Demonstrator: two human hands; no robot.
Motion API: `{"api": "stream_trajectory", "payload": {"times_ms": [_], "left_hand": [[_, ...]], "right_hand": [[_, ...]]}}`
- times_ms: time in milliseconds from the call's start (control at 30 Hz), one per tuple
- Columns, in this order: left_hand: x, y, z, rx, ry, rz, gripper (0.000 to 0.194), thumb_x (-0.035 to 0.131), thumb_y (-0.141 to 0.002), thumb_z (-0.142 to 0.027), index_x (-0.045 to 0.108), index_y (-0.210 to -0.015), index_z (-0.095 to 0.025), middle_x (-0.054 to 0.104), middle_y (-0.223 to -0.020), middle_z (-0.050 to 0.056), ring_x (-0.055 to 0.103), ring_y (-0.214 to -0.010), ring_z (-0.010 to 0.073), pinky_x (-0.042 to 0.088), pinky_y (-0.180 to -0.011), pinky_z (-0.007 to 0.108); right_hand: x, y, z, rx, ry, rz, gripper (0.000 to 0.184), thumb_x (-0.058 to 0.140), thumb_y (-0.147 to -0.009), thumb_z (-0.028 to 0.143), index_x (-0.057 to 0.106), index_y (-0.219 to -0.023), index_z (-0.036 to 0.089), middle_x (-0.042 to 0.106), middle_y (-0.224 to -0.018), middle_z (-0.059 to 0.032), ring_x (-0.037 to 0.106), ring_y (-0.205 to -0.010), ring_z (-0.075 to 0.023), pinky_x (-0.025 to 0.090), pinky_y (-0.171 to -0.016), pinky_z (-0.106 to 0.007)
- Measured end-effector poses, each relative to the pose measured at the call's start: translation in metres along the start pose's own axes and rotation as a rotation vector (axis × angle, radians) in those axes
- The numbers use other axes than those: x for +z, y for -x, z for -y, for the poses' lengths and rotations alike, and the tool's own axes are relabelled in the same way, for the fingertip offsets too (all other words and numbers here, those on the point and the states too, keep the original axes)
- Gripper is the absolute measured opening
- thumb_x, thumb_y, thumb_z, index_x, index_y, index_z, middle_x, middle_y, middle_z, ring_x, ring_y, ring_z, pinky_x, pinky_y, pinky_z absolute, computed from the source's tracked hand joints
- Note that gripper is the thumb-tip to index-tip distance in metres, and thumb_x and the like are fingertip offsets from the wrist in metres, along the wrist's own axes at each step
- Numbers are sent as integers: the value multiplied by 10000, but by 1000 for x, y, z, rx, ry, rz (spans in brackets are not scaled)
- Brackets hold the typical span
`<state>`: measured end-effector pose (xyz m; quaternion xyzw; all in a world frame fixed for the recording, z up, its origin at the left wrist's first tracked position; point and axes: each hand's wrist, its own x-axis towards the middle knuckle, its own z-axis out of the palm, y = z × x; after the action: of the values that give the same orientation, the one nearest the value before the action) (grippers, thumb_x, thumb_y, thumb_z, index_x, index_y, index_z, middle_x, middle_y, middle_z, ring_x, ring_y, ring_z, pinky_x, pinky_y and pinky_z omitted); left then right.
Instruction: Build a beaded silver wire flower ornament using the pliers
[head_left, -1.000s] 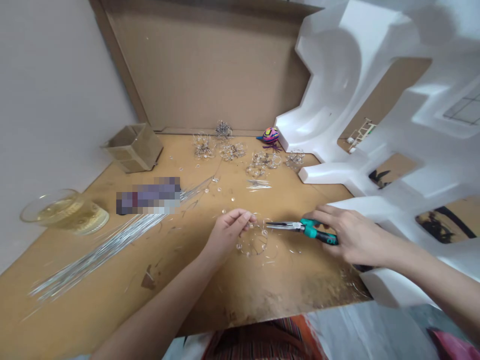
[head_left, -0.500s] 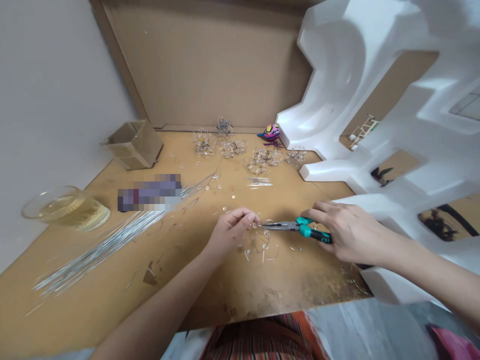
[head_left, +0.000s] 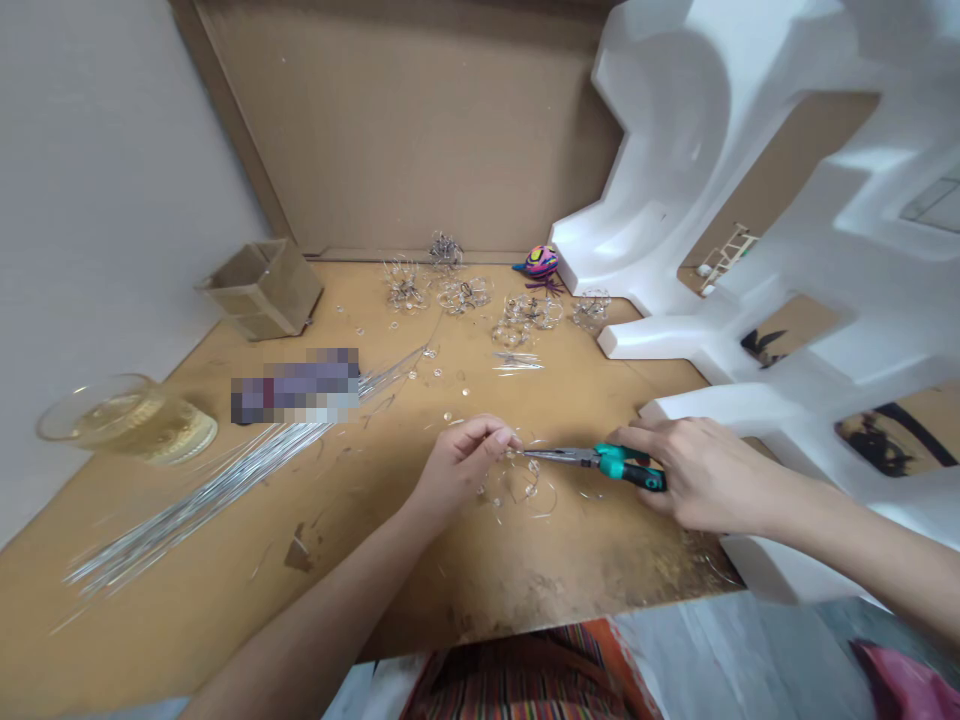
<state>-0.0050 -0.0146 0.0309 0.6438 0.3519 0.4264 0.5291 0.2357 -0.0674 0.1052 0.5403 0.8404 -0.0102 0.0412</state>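
Needle-nose pliers (head_left: 594,457) nearer the left hand (head_left: 459,470), tips lost in its pinched wire ring (head_left: 525,488); right hand (head_left: 709,475) clenched round them.

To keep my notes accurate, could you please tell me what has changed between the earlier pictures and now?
The right hand has moved the needle-nose pliers leftward, their tips now at the beaded wire ring held by the left hand. Neither hand let go. The wire flowers and bundle of wires stayed as they were.
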Motion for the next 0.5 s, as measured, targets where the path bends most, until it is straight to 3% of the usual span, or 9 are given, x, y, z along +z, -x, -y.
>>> {"api": "stream_trajectory", "payload": {"times_ms": [133, 267, 367, 500], "left_hand": [[1, 0, 0, -10, 8, 12, 227, 527, -810, -343, 650, -716, -176, 620, -722, 23, 524, -652, 127, 403, -623, 240], [-2, -2, 4, -93, 188, -40, 166, 577, -784, -336, 613, -847, -186, 613, -710, 9, 535, -609, 114, 421, -567, 225], [-5, -4, 7, -108, 307, -61, 219, 598, -775, -326, 568, -953, -202, 633, -798, 16, 595, -703, 130, 461, -665, 253], [-5, -6, 7, -117, 279, -88, 221, 594, -773, -349, 590, -929, -193, 624, -997, 42, 623, -811, 151, 448, -800, 292]], "right_hand": [[2, 2, 1, 63, -19, 30, 169, 535, -615, 216, 545, -782, 239, 568, -626, 2, 507, -520, -149, 269, -488, -268], [2, 4, -1, 156, -57, 62, 233, 519, -644, 223, 576, -867, 261, 545, -584, 5, 509, -531, -160, 297, -488, -258], [4, 5, -5, 201, -102, 67, 248, 509, -660, 220, 585, -893, 261, 547, -611, 1, 510, -529, -151, 318, -489, -249], [9, 9, -10, 232, -137, 44, 237, 518, -676, 219, 591, -898, 253, 558, -600, 5, 506, -519, -143, 330, -490, -244]]}}
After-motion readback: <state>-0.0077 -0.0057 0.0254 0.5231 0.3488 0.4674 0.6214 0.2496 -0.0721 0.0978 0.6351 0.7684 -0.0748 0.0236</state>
